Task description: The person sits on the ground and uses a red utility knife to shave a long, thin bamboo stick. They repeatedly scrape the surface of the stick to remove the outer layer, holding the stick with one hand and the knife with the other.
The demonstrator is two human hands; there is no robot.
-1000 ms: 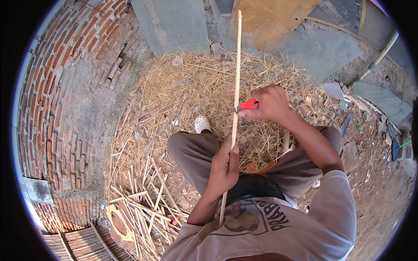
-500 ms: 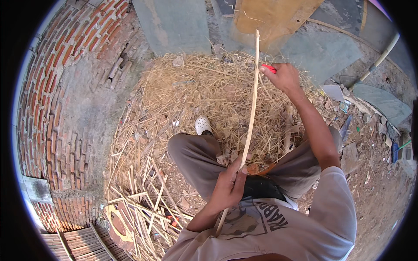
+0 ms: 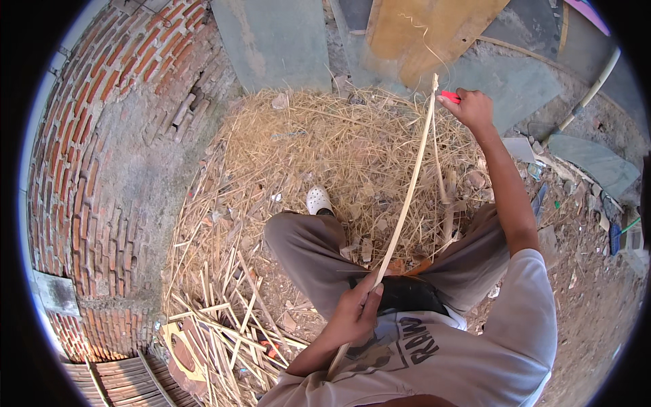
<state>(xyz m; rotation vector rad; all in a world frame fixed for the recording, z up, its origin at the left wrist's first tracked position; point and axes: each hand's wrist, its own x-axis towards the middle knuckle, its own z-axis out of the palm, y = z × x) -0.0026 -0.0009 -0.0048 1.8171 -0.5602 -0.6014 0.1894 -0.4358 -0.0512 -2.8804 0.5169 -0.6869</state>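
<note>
A long pale strip of wood or bamboo runs from beside my waist up to the far end of the shavings. Near my lap, my left hand is closed around its lower part. My right hand grips a knife with a red handle close to the strip's far tip; the blade is hard to make out there. A thin curled shaving rises by the tip. Another thin sliver hangs down from near the knife, apart from the strip.
Shavings cover the ground before my legs. A pile of cut strips lies at my left, near a brick wall. Flat grey and tan boards lean at the back. A pale pole and rubble lie to the right.
My right hand and the knife have moved right, toward the strip's tip. The tip has swung right and nearer, and a sliver now stands off the strip. My left hand keeps its hold.
</note>
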